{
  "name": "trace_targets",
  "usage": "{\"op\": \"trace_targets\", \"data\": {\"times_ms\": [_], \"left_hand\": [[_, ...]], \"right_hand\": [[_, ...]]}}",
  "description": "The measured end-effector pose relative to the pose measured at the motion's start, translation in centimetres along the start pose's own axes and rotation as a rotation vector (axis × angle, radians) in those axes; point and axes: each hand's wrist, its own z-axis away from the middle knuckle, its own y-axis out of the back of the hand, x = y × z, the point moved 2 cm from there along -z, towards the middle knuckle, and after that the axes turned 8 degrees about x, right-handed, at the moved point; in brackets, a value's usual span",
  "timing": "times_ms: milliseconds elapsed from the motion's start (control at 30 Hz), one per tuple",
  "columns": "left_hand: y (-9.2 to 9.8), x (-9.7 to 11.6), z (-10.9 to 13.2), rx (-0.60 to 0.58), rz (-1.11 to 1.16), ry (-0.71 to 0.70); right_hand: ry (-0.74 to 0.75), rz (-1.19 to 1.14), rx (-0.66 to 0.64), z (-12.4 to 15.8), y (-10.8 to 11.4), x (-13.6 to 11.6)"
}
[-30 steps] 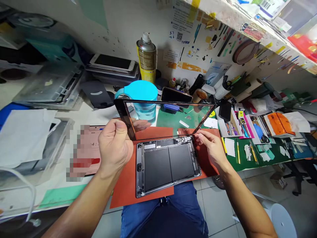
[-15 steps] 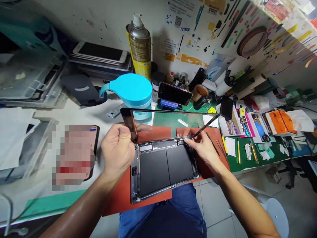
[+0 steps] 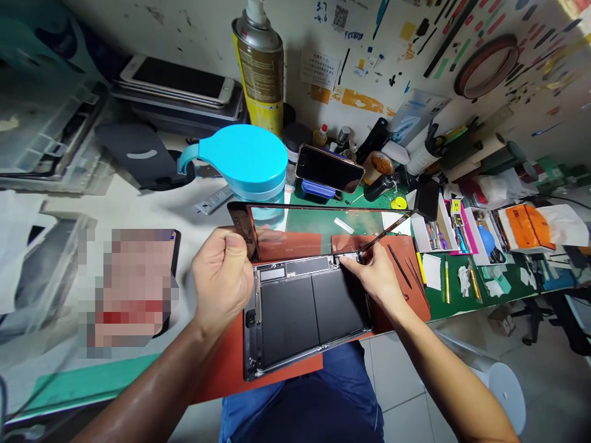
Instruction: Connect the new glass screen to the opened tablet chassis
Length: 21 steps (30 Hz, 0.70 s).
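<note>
An opened tablet (image 3: 289,314) with two dark battery cells lies tilted in front of me. Along its far edge stands a clear glass panel with a black rim (image 3: 241,224), raised like a lid. My left hand (image 3: 222,271) is closed in a fist round the panel's left end and rests against the tablet's left corner. At the far right corner, my right hand (image 3: 376,277) has its thumb on the metal parts by the tablet's edge. Its other fingers go behind that edge, partly hidden. A reddish-brown mat (image 3: 295,367) lies underneath.
A blue-lidded jug (image 3: 249,157) and a spray can (image 3: 261,74) stand behind the panel. A propped phone (image 3: 330,167) is at the back. Tweezers (image 3: 399,266) lie right of my right hand, beyond them tool boxes (image 3: 436,245). A partly blurred-out phone (image 3: 175,246) lies left.
The view has shifted slightly. My right thumb has moved a little left along the tablet's far edge, covering more of the metal parts. My left hand keeps its grip.
</note>
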Motion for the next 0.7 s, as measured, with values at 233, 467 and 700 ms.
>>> {"op": "trace_targets", "data": {"times_ms": [233, 467, 700], "left_hand": [[0.4, -0.5, 0.0, -0.009, 0.004, -0.025], [0.8, -0.2, 0.1, 0.010, 0.032, -0.047], [1.1, 0.4, 0.3, 0.013, 0.064, -0.025]], "right_hand": [[-0.064, 0.022, -0.024, 0.4, -0.1, -0.9], [-0.043, 0.054, 0.027, 0.9, -0.5, -1.0], [-0.060, 0.089, 0.063, 1.3, -1.2, -1.2]]}}
